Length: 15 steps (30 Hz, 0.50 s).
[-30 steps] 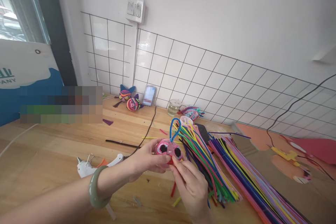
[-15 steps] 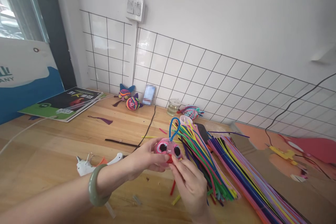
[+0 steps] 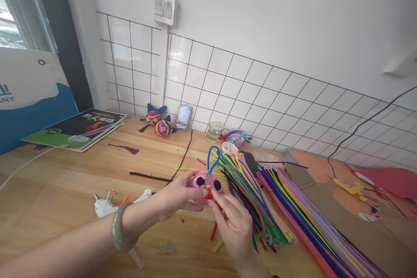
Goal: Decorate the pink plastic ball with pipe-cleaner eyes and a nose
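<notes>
Pinching a small pink figure [image 3: 208, 178] from its left side, the left hand [image 3: 177, 193] holds it just above the wooden table [image 3: 78, 178], its thumb near a red piece [image 3: 209, 193] on the front. The right hand [image 3: 234, 221] has its thumb and fingers drawn narrow at the same red piece; whether that hand grips it or only presses it, I cannot tell. The figure has two black eye patches and a blue loop [image 3: 208, 160] standing up from its top. A pale green bangle [image 3: 117, 230] rings the left wrist, and just beyond that forearm lies a white glue gun [image 3: 104, 207], partly hidden by the arm. Right of the hands, a bundle of mixed-colour pipe cleaners [image 3: 260, 204] lies beside a second, longer bundle [image 3: 299, 217]. Farther right, a yellow glue gun [image 3: 350, 187] rests on a brown surface near a red shape [image 3: 387, 182]. Toward the wall stand a glass jar [image 3: 214, 132] and a striped, finned figure [image 3: 236, 137], with two round, colourful figures [image 3: 163, 127] left of them. At far left are a purple tassel [image 3: 131, 150] and a dark-covered booklet [image 3: 83, 127].
</notes>
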Motion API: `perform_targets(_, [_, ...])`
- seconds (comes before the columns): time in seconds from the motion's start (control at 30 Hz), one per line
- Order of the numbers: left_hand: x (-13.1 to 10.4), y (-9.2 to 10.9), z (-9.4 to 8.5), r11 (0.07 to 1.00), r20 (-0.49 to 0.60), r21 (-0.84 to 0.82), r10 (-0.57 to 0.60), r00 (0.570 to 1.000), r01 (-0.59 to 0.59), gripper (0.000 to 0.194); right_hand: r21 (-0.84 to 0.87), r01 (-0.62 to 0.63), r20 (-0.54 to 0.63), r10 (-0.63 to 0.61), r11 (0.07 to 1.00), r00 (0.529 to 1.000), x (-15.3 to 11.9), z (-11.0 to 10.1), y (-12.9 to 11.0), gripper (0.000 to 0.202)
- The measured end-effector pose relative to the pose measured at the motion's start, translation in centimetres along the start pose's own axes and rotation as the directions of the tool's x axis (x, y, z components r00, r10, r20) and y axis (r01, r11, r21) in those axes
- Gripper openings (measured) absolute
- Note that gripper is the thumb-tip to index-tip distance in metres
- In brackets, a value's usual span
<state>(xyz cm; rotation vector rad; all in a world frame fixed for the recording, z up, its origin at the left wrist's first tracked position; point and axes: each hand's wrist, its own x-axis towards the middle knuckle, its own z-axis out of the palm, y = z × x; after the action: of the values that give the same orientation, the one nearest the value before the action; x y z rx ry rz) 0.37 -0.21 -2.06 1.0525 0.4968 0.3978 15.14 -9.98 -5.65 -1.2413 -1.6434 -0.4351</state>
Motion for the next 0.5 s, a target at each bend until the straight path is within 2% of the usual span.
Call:
perform_targets(0.17, [0.13,0.00,-0.08,1.000,-0.006,-0.003,-0.002,1.000,0.002,0.050,0.002,-0.063,-0.007,0.063,0.998,0.998,0.07,0.16,0.02,0.022])
perform_targets(0.33, [0.28,-0.22,-0.23,1.000,-0.032,0.014,-0.005,0.999,0.005,0.053,0.002,-0.057,-0.047,0.057,0.998,0.997,0.43,0.18,-0.07,0.029])
perform_targets(0.5, [0.35,-0.34,-0.32,1.000,-0.024,0.023,0.001,1.000,-0.001,0.052,0.018,-0.027,0.021,0.027,0.999,0.999,0.52,0.13,0.03,0.022])
